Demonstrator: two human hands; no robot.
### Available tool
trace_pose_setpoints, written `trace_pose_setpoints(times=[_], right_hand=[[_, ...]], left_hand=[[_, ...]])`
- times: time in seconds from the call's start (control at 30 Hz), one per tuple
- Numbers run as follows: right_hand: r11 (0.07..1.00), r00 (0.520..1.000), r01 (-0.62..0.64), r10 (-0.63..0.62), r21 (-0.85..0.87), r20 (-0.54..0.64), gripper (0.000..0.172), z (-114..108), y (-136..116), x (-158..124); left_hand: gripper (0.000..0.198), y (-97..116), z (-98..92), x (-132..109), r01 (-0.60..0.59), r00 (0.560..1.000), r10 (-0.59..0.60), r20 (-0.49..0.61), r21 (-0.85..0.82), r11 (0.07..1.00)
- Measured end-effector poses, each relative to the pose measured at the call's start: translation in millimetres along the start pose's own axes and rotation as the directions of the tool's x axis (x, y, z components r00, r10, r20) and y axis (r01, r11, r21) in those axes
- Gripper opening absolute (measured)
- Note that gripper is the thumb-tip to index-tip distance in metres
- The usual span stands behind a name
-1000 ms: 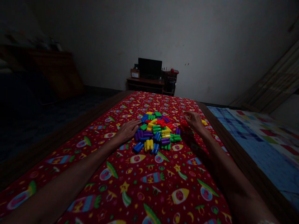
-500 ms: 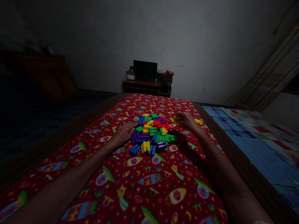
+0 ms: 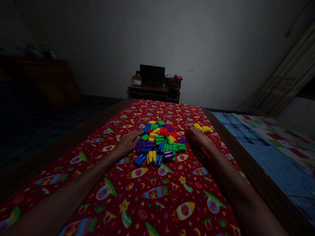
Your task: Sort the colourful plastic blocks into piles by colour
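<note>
A heap of ribbed plastic toy blocks in blue, green (image 3: 159,139), red, yellow and purple lies on the red patterned cloth (image 3: 152,177). My left hand (image 3: 128,143) rests flat at the heap's left side, its fingers stretched out against the blue and purple blocks. To the right of the heap, my right hand (image 3: 197,136) is low over the cloth with fingers bent down. A purple block (image 3: 182,140) lies just left of its fingertips, which are dark and partly hidden. Just beyond this hand sit several yellow blocks (image 3: 205,128), apart from the heap.
The cloth covers a long surface with brown edges (image 3: 221,131). Against the far wall stands a desk with a black monitor (image 3: 152,74) and a cardboard box (image 3: 136,80). A patchwork-covered bed (image 3: 265,144) is on the right, and a wooden cabinet (image 3: 49,82) on the left.
My right hand has let go of a yellow block, now beside the other yellow one at the right, and has moved nearer to me. My left hand stays by the heap.
</note>
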State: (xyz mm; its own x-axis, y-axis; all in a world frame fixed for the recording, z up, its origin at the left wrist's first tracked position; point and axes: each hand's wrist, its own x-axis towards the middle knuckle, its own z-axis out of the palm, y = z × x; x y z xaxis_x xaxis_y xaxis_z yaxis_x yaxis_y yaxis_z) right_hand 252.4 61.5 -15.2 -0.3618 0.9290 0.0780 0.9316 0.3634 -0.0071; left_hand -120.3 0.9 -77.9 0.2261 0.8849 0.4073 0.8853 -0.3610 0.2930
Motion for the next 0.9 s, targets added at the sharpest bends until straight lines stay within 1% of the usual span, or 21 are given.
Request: trace_pose_setpoints(times=[0.03,0.07,0.17,0.2,0.27,0.33,0.37,0.4,0.47,0.53,0.57,0.67,0.77,0.83,0.87,0.9], right_hand=[[1.000,1.000,0.013,-0.013,0.008,-0.021,0.027,2.5,-1.2,-0.7],[0.999,0.997,0.020,-0.018,0.033,-0.070,0.028,3.9,-2.2,-0.8],[0.980,0.974,0.049,-0.004,0.193,-0.227,0.036,0.9,-10.7,2.7],[0.961,0.966,0.077,-0.005,0.267,-0.259,0.037,-2.0,-16.5,4.3],[0.889,0.961,0.180,-0.066,0.422,-0.270,0.037,-8.4,-31.1,6.2],[0.794,0.951,0.285,-0.167,0.536,-0.258,0.040,-12.8,-45.7,5.7],[0.767,0.945,0.318,-0.207,0.556,-0.254,0.039,-13.7,-51.3,4.7],[0.767,0.940,0.335,-0.233,0.547,-0.248,0.037,-13.7,-55.3,3.5],[0.824,0.944,0.325,-0.254,0.463,-0.210,0.030,-11.8,-58.8,1.4],[0.874,0.957,0.291,-0.263,0.388,-0.125,0.025,-9.5,-58.1,0.6],[0.881,0.960,0.280,-0.269,0.381,-0.082,0.025,-9.0,-57.2,0.7],[0.847,0.945,0.299,-0.328,0.440,-0.010,0.026,-10.6,-56.1,1.3],[0.787,0.889,0.389,-0.457,0.479,0.029,0.021,-14.2,-58.5,0.7],[0.766,0.861,0.420,-0.506,0.487,0.052,0.019,-14.9,-61.9,-0.3],[0.765,0.858,0.421,-0.511,0.487,0.061,0.019,-14.5,-64.2,-0.9],[0.774,0.864,0.412,-0.499,0.482,0.063,0.019,-13.8,-66.7,-1.4]], left_hand=[[0.053,-0.1,-0.2,-0.1,-0.006,1.000,0.006,0.001,-0.003,1.000],[0.052,-0.2,-0.3,-0.1,-0.010,1.000,0.010,-0.001,-0.006,1.000],[0.050,-0.7,-0.5,-0.4,-0.008,1.000,0.008,-0.003,-0.012,1.000],[0.050,-0.8,-0.4,-0.5,-0.002,1.000,0.002,0.003,-0.010,1.000],[0.051,-1.0,0.3,-0.6,0.007,1.000,-0.007,0.013,-0.004,1.000],[0.052,-0.9,1.2,-0.8,0.001,1.000,-0.001,0.007,-0.003,1.000],[0.052,-0.7,1.6,-0.9,-0.006,1.000,0.006,-0.004,-0.005,1.000],[0.052,-0.4,2.0,-1.0,-0.012,1.000,0.012,-0.016,-0.005,1.000],[0.051,0.3,2.2,-1.2,-0.021,0.999,0.021,-0.032,-0.003,1.000],[0.050,1.1,2.0,-1.3,-0.022,0.999,0.022,-0.031,0.002,1.000],[0.050,1.3,1.7,-1.3,-0.023,0.999,0.023,-0.026,0.003,1.000],[0.051,1.0,1.6,-1.2,-0.019,1.000,0.020,-0.015,0.006,1.000],[0.050,-0.3,2.6,-1.5,-0.008,1.000,0.008,-0.012,0.005,1.000],[0.051,-1.0,3.3,-1.9,0.001,1.000,-0.001,-0.005,0.000,1.000],[0.051,-1.2,3.6,-2.0,0.005,1.000,-0.005,-0.003,-0.002,1.000],[0.051,-1.4,3.9,-2.1,0.007,1.000,-0.007,-0.004,-0.003,1.000]])
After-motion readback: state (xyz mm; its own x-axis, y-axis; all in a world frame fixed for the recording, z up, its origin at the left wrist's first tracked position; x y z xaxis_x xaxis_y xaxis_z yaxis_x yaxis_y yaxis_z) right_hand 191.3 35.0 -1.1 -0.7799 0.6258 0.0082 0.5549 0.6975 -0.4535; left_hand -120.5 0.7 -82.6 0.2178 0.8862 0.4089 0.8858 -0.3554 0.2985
